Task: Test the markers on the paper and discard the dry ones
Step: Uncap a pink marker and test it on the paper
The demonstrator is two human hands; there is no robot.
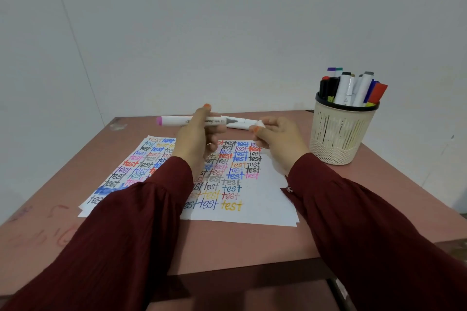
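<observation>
**Marker held over the paper**

The left hand (pixel 199 131) has its grip curled round a white marker (pixel 177 120) with a pink end. The marker lies flat in the air above the paper (pixel 265 204) on the counter (pixel 227 242). Its grey tip shows. The right hand (pixel 278 139) pinches the cap (pixel 242 124), right by the tip. More markers stand in a cup (pixel 338 134) nearby.

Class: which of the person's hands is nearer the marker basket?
Right. The right hand sits just left of the basket; the left hand is farther left, gripping a white marker.
</observation>
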